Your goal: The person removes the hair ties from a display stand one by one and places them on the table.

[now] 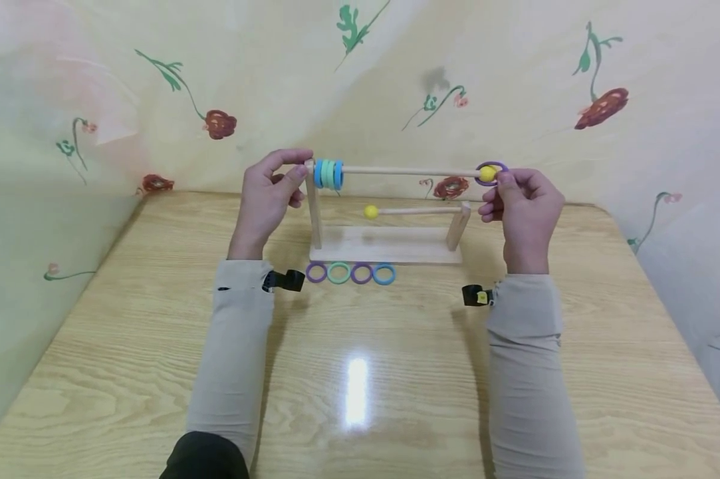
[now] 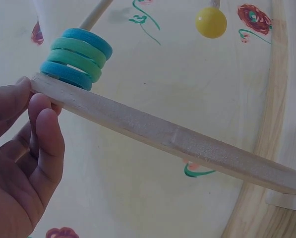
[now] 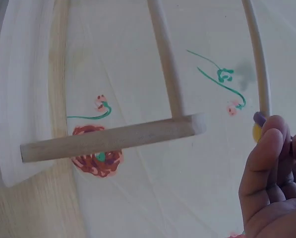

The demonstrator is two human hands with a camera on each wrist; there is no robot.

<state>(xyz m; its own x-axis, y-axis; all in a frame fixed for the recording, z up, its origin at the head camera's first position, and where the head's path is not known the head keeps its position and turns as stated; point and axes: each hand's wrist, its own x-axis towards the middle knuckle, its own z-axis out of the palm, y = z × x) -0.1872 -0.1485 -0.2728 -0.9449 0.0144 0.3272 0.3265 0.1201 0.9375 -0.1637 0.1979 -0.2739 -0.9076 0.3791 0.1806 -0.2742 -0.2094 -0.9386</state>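
A wooden stand (image 1: 383,245) has a tall left post, a shorter right post and two rods. My left hand (image 1: 266,196) pinches the top of the tall post (image 2: 172,136). Beside it, blue and green rings (image 1: 328,174) sit together on the upper rod (image 1: 407,171). At that rod's right end is a yellow ball (image 1: 488,174). My right hand (image 1: 527,206) pinches a purple ring (image 1: 492,163), which is around the ball. In the right wrist view, fingers hide most of the ring (image 3: 259,118) and ball.
A lower rod (image 1: 419,211) runs left from the short post (image 1: 459,226) and ends in another yellow ball (image 1: 370,211). Purple, green and blue rings (image 1: 338,273) lie in a row before the base. Behind the wooden table (image 1: 395,372) stands a flowered wall covering (image 1: 276,80).
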